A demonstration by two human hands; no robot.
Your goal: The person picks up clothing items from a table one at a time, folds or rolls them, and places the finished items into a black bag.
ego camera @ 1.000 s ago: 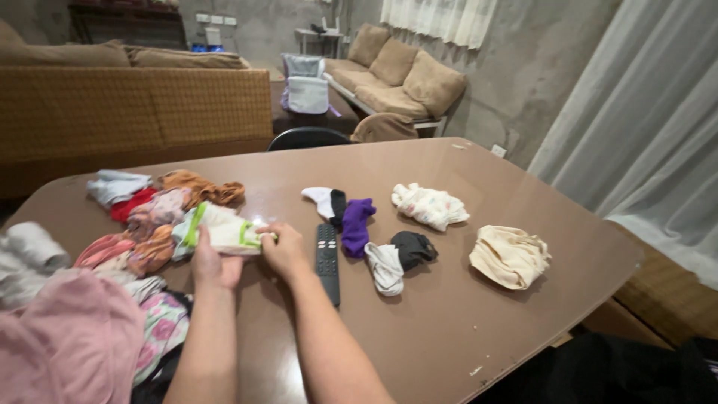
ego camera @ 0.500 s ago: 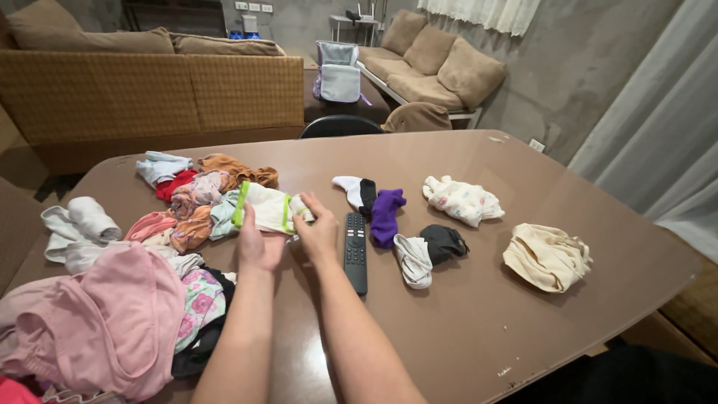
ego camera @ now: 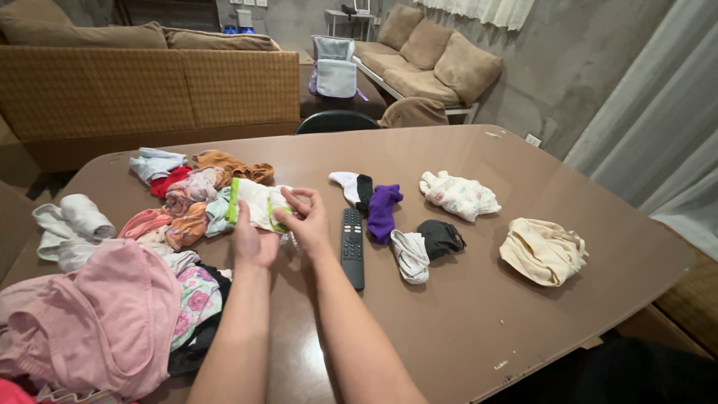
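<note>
We see both hands at the near-left middle of the brown table (ego camera: 464, 314), closed on one small white garment with green trim (ego camera: 254, 203). The left hand (ego camera: 253, 241) grips its lower edge from beneath, fingers curled under the cloth. The right hand (ego camera: 305, 221) pinches the right end, thumb and fingers narrowed on the green edge. The garment is lifted slightly above the tabletop, just in front of a heap of small clothes (ego camera: 187, 202) in orange, pink, red and pale blue. Just right of the right hand lies a black remote (ego camera: 352, 247), pointing away from us. Beyond it sit a purple sock (ego camera: 383, 212), a white and black sock (ego camera: 357, 187), a grey one (ego camera: 440, 238) and a cream bundle (ego camera: 544, 251). A pink garment (ego camera: 90, 318) fills the near-left corner.
</note>
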